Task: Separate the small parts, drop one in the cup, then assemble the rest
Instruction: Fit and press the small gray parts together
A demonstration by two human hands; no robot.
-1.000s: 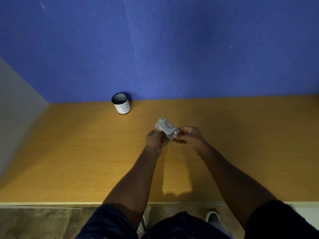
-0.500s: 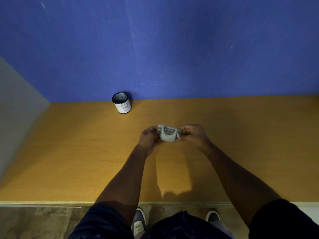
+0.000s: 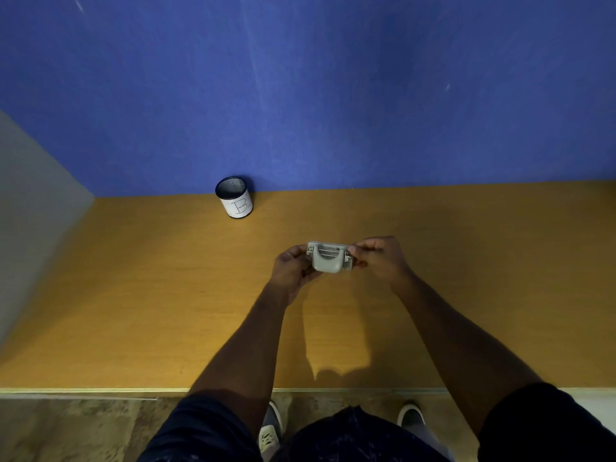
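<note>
A blue wall [image 3: 333, 95] fills the far half of the view, with a grey panel [image 3: 30, 211] angling in on the left. Below it stretches the orange wooden surface [image 3: 150, 295], its near edge running across the bottom of the view, with floor and the person's shoes showing beyond that edge. Both bare forearms reach out from dark sleeves over the middle of the surface. The left hand [image 3: 291, 268] is closed on the left end of a grey part assembly [image 3: 328, 256], fingers curled under and around it. The right hand [image 3: 380, 256] pinches the assembly's right end between thumb and fingertips. The assembly is held level between the two hands, above the surface, its rounded grey face toward the camera and thin bars showing across its upper opening. A dark mesh cup [image 3: 234, 197] with a white label marked "B" stands upright at the far edge of the surface against the wall, well apart from the hands, to their far left.
</note>
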